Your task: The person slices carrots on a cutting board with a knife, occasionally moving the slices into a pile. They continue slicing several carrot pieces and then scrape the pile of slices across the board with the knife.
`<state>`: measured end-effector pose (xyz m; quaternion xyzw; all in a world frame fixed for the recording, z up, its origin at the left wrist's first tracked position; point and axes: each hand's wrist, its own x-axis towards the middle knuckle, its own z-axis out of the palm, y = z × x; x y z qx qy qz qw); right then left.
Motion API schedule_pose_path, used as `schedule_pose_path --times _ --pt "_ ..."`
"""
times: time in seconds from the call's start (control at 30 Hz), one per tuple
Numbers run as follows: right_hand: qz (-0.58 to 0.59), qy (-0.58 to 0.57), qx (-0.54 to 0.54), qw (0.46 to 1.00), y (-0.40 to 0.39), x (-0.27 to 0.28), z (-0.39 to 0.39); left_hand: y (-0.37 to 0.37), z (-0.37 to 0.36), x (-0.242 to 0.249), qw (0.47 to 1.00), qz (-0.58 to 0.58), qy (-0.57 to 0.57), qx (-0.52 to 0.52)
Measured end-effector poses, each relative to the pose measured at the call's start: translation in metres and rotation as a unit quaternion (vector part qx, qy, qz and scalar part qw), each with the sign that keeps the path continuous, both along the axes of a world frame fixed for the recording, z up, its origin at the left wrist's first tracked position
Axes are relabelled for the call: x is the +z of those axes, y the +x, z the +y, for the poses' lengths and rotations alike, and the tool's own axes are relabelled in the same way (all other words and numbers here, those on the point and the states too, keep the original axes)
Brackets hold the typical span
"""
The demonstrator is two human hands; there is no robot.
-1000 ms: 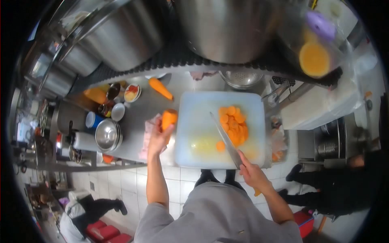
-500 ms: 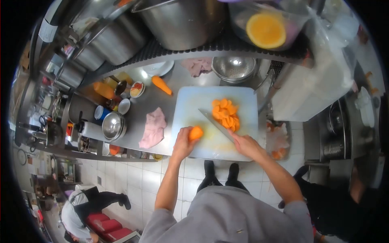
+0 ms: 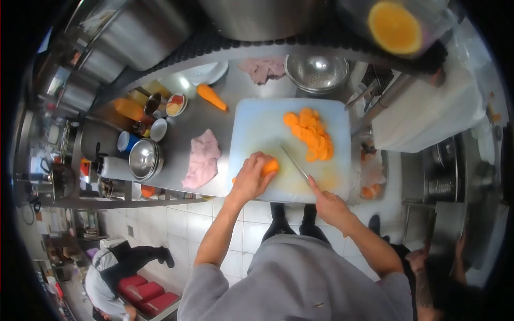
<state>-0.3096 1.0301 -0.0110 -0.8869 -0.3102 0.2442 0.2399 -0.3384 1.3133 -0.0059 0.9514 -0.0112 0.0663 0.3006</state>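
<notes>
Left hand (image 3: 250, 177) was gripping a carrot piece (image 3: 271, 167) at the near-left part of the white cutting board (image 3: 251, 120), fingers partly hiding it. Right hand (image 3: 331, 206) was closed round the handle of a knife (image 3: 293, 159); blade sat between the carrot piece and the pile of overlapping carrot slices (image 3: 311, 135), far right on the board. Couldn't tell if blade touched board. Tabletop (image 3: 174, 174): whole carrot (image 3: 211, 97) off the board's far-left corner, pink cloth (image 3: 202, 158) left of board, colander (image 3: 317, 72) beyond it.
</notes>
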Motion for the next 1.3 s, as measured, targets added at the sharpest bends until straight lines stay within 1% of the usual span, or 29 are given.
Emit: schedule_pose_path --times 0.03,0.07,0.13,0.17,0.23,0.3,0.33,0.43,0.67,0.7,0.73,0.97,1.03,1.07,1.13,1.17,1.23,1.27,1.3 --pt "0.008 0.001 -0.006 1.0 -0.005 -0.001 0.003 0.003 -0.001 -0.002 1.0 -0.028 0.001 0.002" --pt "0.016 0.008 -0.023 1.0 -0.007 -0.001 0.006 0.007 -0.001 -0.007 1.0 -0.021 0.002 -0.003" --pt "0.031 0.018 -0.05 0.998 -0.017 0.004 0.01 0.013 -0.002 -0.019 0.997 -0.074 0.032 0.006" --pt "0.012 0.02 -0.041 0.999 -0.024 0.012 0.012 0.016 -0.002 -0.024 0.997 -0.069 0.033 -0.001" --pt "0.0 0.021 -0.037 0.999 -0.036 0.033 0.016 0.02 -0.005 -0.031 0.99 -0.112 0.07 0.043" --pt "0.023 -0.021 -0.012 0.999 -0.044 0.054 0.017 0.02 -0.006 -0.03 0.992 -0.095 0.067 0.04" --pt "-0.008 -0.023 -0.006 1.0 -0.05 0.054 0.016 0.02 -0.006 -0.029 0.994 -0.084 0.064 0.041" --pt "0.004 -0.029 -0.005 1.0 -0.056 0.065 0.013 0.021 -0.005 -0.031 0.995 -0.065 0.068 0.043" --pt "0.01 -0.035 0.001 0.999 -0.065 0.068 0.01 0.021 -0.008 -0.033 0.996 -0.04 0.058 0.061" --pt "0.017 -0.034 0.005 0.999 -0.064 0.067 0.011 0.022 -0.008 -0.035 0.994 -0.052 0.062 0.069" --pt "0.024 -0.033 0.009 0.999 -0.063 0.067 0.012 0.022 -0.008 -0.037 0.993 -0.065 0.066 0.077" --pt "0.012 -0.007 0.022 1.0 -0.05 0.042 0.025 0.021 -0.008 -0.038 0.993 -0.051 0.06 0.087" --pt "-0.006 -0.001 0.02 1.0 -0.041 0.032 0.034 0.019 -0.008 -0.038 0.996 -0.017 0.038 0.075" --pt "-0.007 0.0 0.021 1.0 -0.038 0.026 0.039 0.017 -0.007 -0.04 0.996 -0.018 0.038 0.076" --pt "-0.028 0.021 0.015 0.999 -0.03 0.014 0.048 0.019 -0.004 -0.044 0.994 -0.063 0.069 0.063" --pt "-0.02 0.01 0.024 0.999 -0.03 0.005 0.045 0.014 -0.012 -0.043 0.994 -0.053 0.058 0.072" --pt "-0.066 0.057 0.014 0.996 -0.022 -0.01 0.059 0.02 -0.007 -0.036 0.994 -0.039 0.06 0.08" --pt "-0.02 0.025 0.008 0.999 -0.021 -0.008 0.061 0.02 -0.008 -0.037 0.994 -0.047 0.062 0.076" --pt "-0.032 0.032 0.004 0.999 -0.019 -0.011 0.065 0.017 -0.008 -0.038 0.993 -0.054 0.068 0.076"
